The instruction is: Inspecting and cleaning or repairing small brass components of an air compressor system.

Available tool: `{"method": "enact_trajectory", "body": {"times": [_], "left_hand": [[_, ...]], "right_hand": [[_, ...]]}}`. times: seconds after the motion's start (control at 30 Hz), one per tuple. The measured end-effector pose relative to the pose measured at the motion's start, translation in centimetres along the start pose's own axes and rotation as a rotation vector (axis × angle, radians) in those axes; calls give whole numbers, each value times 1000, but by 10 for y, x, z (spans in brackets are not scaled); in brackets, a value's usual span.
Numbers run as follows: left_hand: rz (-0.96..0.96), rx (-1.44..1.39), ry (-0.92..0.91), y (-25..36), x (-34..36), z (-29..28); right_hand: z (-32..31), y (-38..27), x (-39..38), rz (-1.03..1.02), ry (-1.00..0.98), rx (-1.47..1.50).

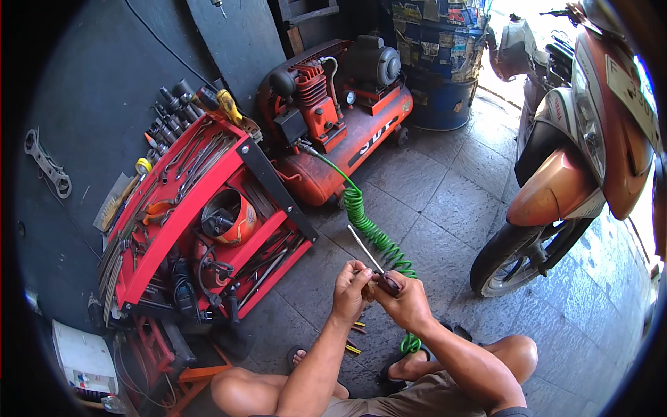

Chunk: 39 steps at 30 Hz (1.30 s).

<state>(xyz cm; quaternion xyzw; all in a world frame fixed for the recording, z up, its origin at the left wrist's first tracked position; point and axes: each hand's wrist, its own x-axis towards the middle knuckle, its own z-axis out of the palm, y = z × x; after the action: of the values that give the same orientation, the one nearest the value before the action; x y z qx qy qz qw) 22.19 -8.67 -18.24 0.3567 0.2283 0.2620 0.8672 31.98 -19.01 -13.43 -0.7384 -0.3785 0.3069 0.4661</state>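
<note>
my left hand (351, 290) and right hand (406, 300) meet in front of me, low in the middle, both curled tight around a screwdriver (379, 271): a thin, smooth metal shaft slanting up to the far left, and a dark, rounded handle in my right fingers. my left fingers pinch the shaft just beside the handle. behind it a glossy green coiled hose (368, 226) springs across the grey stone floor (445, 201) to an orange compressor (340, 132). to the left, a red tool cart (187, 208) bristles with steel wrenches. far right stands an orange scooter (590, 153).
</note>
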Motion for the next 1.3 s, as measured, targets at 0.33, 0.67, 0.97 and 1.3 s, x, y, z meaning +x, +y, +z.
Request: {"method": "enact_trajectory", "body": {"times": [0.33,0.67,0.97,1.3], "left_hand": [[149,-136,338,-10,-4,4],[431,-38,527,32,5,-23],[480,87,523,31,5,-21],[436,60,500,30,0,-13]], "right_hand": [[13,-10,-8,-160,229,-92],[-10,-12,-24,17,-201,-254],[-14,-10,-12,135,-307,-168],[-17,-11,-13,146,-313,-202]]}}
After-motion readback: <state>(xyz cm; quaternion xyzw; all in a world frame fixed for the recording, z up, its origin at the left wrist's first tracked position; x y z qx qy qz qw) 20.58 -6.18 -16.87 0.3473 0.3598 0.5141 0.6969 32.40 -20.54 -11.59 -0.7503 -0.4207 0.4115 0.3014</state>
